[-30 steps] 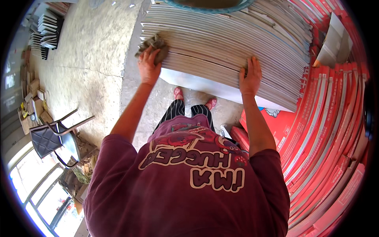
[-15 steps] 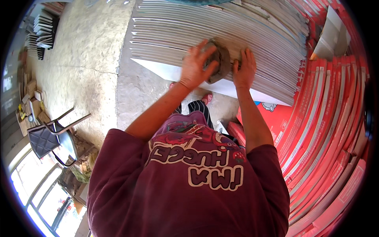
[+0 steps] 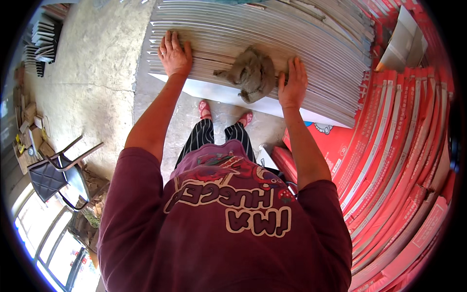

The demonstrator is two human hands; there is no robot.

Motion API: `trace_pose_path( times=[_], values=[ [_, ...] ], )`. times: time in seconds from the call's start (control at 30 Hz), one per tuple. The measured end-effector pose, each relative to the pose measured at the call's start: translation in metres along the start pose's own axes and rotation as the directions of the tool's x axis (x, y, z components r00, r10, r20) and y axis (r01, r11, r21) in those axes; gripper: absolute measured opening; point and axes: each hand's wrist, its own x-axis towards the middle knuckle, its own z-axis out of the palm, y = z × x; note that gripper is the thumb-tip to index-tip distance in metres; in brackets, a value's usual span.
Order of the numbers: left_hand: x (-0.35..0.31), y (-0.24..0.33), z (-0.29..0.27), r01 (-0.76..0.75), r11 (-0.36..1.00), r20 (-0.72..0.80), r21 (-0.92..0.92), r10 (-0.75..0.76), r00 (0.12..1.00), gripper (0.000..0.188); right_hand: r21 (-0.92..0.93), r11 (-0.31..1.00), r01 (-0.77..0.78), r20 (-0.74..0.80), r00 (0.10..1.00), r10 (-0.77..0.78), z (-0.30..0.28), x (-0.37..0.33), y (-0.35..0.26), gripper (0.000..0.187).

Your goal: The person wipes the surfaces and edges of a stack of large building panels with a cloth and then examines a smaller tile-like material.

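Before me stands a row of thin, pale grey panels, packed side by side with their edges up. A crumpled grey-brown cloth lies bunched on these edges, between my two hands. My left hand rests on the panel edges near their left end, fingers spread and holding nothing. To the right of the cloth, my right hand lies on the edges with its fingers stretched forward and the thumb apart. The thumb is close to the cloth, but I cannot tell whether they touch. The nearest panel shows a white face.
Many red flat cartons are stacked at my right. A piece of grey board leans beyond them. A dark chair stands at lower left by wooden scraps. Concrete floor stretches along the left.
My left hand has let go of the cloth and moved left onto the panel edges. The cloth now lies loose. My right hand stays beside it.
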Motion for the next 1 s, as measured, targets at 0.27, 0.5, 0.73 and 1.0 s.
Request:
trace_pose_path(
  times=[0.27, 0.5, 0.73, 1.0],
  values=[
    [0.001, 0.002, -0.002, 0.039, 0.999, 0.019, 0.007, -0.039, 0.999, 0.052, 0.213, 0.977, -0.013, 0.016, 1.000, 0.010, -0.003, 0.004, 0.000, 0.052],
    [0.001, 0.004, -0.005, 0.044, 0.999, 0.043, 0.006, -0.044, 0.998, 0.052, 0.430, 0.889, 0.159, 0.058, 0.978, -0.202, -0.011, -0.016, -0.084, 0.066],
    [0.003, 0.004, -0.006, 0.018, 1.000, 0.037, 0.012, -0.018, 0.999, 0.052, 0.323, 0.817, 0.478, 0.103, 0.840, -0.532, 0.001, 0.027, -0.099, 0.051],
    [0.003, 0.004, -0.005, -0.002, 0.999, 0.002, 0.054, 0.002, 1.000, 0.051, 0.309, 0.803, 0.510, 0.061, 0.832, -0.552, 0.005, 0.062, -0.056, 0.047]
  ],
)
